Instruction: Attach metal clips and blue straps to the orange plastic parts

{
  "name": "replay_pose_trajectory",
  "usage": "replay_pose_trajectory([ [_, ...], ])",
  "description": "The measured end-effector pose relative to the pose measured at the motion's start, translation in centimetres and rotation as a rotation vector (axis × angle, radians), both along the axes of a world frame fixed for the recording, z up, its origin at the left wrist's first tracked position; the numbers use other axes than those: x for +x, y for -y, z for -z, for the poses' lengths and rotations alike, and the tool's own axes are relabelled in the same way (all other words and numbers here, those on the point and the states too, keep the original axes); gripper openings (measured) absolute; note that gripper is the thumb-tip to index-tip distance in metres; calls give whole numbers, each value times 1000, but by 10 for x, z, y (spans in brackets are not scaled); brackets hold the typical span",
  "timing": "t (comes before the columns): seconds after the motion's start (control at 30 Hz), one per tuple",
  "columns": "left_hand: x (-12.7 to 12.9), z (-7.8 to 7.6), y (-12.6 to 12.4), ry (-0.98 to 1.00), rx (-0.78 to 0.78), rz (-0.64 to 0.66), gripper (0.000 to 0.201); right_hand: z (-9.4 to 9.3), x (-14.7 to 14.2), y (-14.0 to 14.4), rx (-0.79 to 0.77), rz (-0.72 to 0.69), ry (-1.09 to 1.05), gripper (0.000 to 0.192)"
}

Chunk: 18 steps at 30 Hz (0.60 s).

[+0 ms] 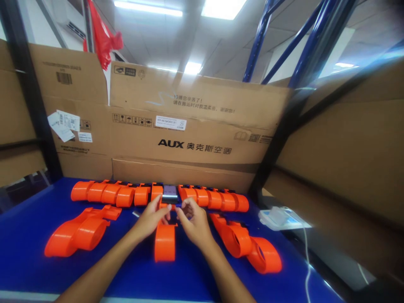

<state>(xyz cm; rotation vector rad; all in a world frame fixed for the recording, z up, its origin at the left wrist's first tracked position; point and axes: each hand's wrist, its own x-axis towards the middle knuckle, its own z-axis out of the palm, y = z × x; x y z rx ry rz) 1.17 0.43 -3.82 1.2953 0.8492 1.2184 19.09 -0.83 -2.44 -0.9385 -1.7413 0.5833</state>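
Left hand [150,219] and right hand [193,222] both pinch the top end of an orange casing [164,243] lying mid-surface. Grey module [170,192] at 12 o'clock, touching the row of orange casings [126,194] on blue surface [25,235].

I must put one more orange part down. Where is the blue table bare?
Bare blue table lies left of the left pile, and near the front edge beside both forearms. The back row and the spot around both hands are crowded.
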Motion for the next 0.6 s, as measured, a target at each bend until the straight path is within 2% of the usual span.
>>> replay_pose_trajectory([
  [0.23,1,1,0,-16,14,5,51,-6,5,4,115,26,221,19],
  [0.6,2,1,0,0,25,21,49,-7,8,5,167,27,281,18],
])
